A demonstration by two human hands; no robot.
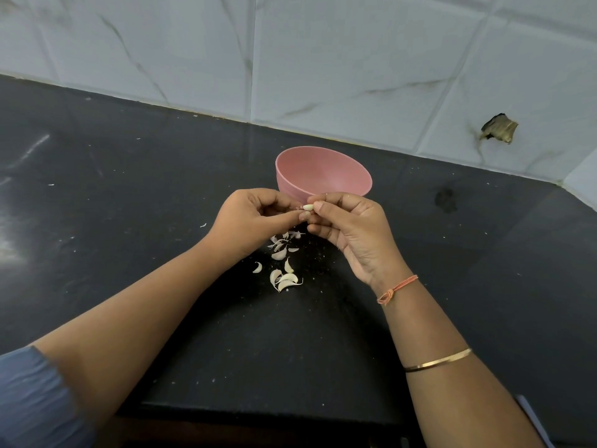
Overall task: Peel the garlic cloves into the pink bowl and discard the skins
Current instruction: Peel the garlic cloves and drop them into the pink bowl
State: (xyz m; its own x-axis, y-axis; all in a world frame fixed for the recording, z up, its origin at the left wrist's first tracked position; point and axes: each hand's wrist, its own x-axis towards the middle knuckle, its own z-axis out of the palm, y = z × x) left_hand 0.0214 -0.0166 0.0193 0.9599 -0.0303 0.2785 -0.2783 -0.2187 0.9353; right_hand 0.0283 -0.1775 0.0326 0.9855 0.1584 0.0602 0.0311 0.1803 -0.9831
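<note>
Your left hand [255,218] and right hand [349,231] meet above the dark surface [161,176], just near of the pink bowl [326,171]. Both hands pinch one garlic clove [308,207] between them. The right thumb and forefinger grip its right end. The left thumb and fingertips grip its left end. The remaining fingers of each hand are curled inward. The clove is pale, sits level with the bowl's near wall, and is clear of the surface.

The pink bowl stands on the surface at centre, far of your hands and near the tiled wall [355,59].

A scatter of garlic pieces [282,266] lies on the surface directly below and near of your hands. The nearer pieces are curved and whole in shape. The farther ones look thin and papery. You cannot tell clove from skin for every piece.

An orange thread [397,289] circles your right wrist, and a gold bangle [437,362] sits higher on that forearm. A blue sleeve [32,399] covers your left upper arm. One wall tile at far right has a broken patch [499,127].
</note>
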